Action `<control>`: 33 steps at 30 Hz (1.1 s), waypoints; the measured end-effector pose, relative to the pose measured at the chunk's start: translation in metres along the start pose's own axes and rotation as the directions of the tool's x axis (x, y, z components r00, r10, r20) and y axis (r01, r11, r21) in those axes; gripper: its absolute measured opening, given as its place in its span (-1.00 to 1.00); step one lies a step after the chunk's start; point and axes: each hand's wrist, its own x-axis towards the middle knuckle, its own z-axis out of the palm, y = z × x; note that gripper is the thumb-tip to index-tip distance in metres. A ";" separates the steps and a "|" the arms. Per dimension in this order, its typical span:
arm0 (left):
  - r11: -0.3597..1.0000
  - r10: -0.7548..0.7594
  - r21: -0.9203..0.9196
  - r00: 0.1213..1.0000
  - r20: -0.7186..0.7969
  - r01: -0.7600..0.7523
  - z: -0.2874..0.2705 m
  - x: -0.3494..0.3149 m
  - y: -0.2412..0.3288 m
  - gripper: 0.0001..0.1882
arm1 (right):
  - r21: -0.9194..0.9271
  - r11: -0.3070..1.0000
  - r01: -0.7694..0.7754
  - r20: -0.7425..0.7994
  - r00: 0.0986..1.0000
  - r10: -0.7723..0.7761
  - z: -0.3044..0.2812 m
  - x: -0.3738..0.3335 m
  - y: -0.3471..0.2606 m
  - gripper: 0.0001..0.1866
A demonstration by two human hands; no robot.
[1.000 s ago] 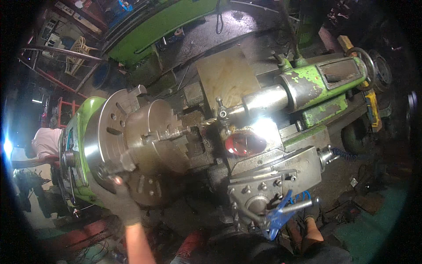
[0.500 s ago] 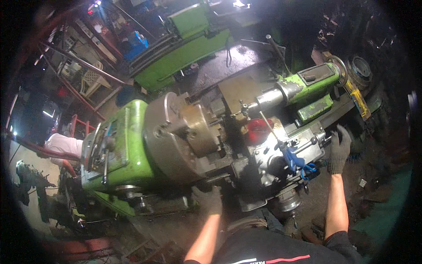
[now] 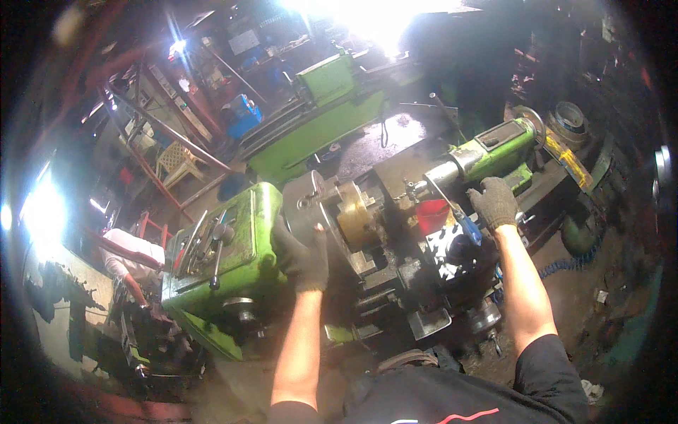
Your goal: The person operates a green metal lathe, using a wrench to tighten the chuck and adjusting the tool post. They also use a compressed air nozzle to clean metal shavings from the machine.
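Note:
I stand at a green lathe (image 3: 226,268). My left hand (image 3: 302,254), in a dark glove, lies flat against the rim of the big grey chuck (image 3: 305,205), fingers spread. A brass-coloured round workpiece (image 3: 353,215) sits in the chuck's jaws. My right hand (image 3: 494,201), also gloved, rests on the tool post area next to a blue-handled lever (image 3: 467,227). Whether it grips the lever I cannot tell. A red container (image 3: 432,214) sits on the carriage between my hands. The green tailstock (image 3: 494,152) lies beyond my right hand.
A second green lathe (image 3: 332,113) stands behind. A person in a white top (image 3: 131,251) bends at the far left. A pale plastic chair (image 3: 176,161), red metal frames and a blue hose on the floor (image 3: 565,267) surround the machine.
The view has pulled back and up from the chuck. My left hand moved onto the chuck rim, and my right hand shifted from the carriage's right side up to the tool post.

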 end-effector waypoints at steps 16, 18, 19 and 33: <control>0.940 -0.324 0.186 0.916 0.237 0.284 0.015 -0.024 0.036 0.43 | -0.041 0.987 -0.154 0.055 0.986 0.156 0.004 0.010 0.001 -0.51; 0.902 -0.419 0.231 0.866 0.273 0.364 0.010 -0.040 0.041 0.49 | -0.046 0.985 -0.164 0.056 0.985 0.166 0.011 0.013 0.002 -0.52; 0.877 -0.469 0.257 0.836 0.284 0.405 0.006 -0.047 0.045 0.52 | -0.048 0.985 -0.163 0.059 0.984 0.166 0.014 0.014 0.002 -0.52; 0.768 -0.107 0.633 0.994 -0.022 0.097 -0.112 0.022 -0.083 -0.14 | -0.045 0.995 -0.086 0.046 0.995 0.088 0.025 0.025 0.031 -0.50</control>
